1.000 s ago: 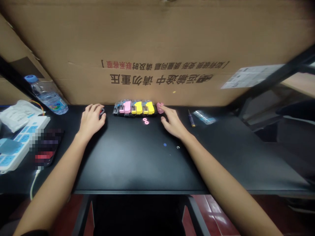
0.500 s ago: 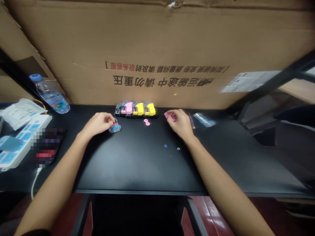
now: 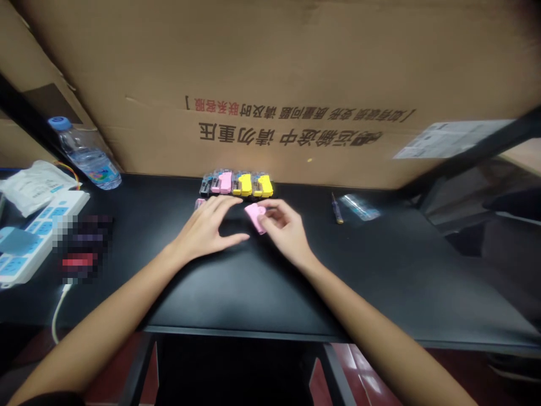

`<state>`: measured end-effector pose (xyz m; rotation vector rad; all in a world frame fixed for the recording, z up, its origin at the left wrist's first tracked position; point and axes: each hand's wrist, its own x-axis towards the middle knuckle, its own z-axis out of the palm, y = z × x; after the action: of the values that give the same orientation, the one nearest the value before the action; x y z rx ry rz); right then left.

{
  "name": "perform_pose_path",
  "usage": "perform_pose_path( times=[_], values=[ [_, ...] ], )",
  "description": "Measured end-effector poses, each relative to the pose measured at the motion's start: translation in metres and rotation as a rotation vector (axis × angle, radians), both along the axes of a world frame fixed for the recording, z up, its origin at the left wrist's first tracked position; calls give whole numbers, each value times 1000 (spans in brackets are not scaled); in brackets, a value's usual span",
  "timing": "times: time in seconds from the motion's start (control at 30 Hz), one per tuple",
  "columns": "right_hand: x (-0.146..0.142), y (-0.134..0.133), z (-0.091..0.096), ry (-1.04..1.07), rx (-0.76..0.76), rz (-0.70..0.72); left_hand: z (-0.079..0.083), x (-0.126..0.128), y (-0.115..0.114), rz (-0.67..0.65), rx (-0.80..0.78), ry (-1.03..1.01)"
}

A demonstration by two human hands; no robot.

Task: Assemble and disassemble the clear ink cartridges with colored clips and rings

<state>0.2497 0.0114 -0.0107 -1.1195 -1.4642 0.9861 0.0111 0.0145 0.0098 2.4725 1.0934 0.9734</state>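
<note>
My right hand (image 3: 285, 225) pinches a pink plastic piece (image 3: 255, 217), shaped like a small toy pistol, just above the black table. Facing it, my left hand (image 3: 211, 228) is empty, its fingers and thumb spread apart toward the pink piece. Behind the left hand's knuckles, a small pink object (image 3: 200, 203) is partly hidden. Just beyond both hands a row of small clear-and-coloured parts lines the table's back: one with a pink pistol shape (image 3: 222, 182) and two with yellow pistol shapes (image 3: 243, 184). A dark grey part (image 3: 205, 185) stands at the row's left end.
A screwdriver (image 3: 337, 208) and a clear plastic packet (image 3: 360, 207) lie right of my hands. At left are a water bottle (image 3: 91, 158), a white power strip (image 3: 42, 237), a plastic bag (image 3: 36, 186) and a phone with a cable. A cardboard wall (image 3: 270, 67) closes off the back.
My left hand has let go of a small clear part with red and blue in it, opened and moved right. The right hand has brought the pink piece leftward, closer to the left hand.
</note>
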Motion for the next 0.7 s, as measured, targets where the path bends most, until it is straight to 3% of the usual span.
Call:
perform_pose_path(
  times=[0.13,0.43,0.57,0.7],
  values=[
    [-20,-10,-5,115,-85,113,-9,13,-8,-35,-45,-2],
    [-19,-8,-7,203,-216,55,-13,14,-10,-55,-18,-10],
    [-17,-7,-7,130,-222,76,-15,11,-6,-96,-14,-30],
    [-5,-2,-3,-95,-71,65,-15,2,-1,-84,-47,62]
  ],
)
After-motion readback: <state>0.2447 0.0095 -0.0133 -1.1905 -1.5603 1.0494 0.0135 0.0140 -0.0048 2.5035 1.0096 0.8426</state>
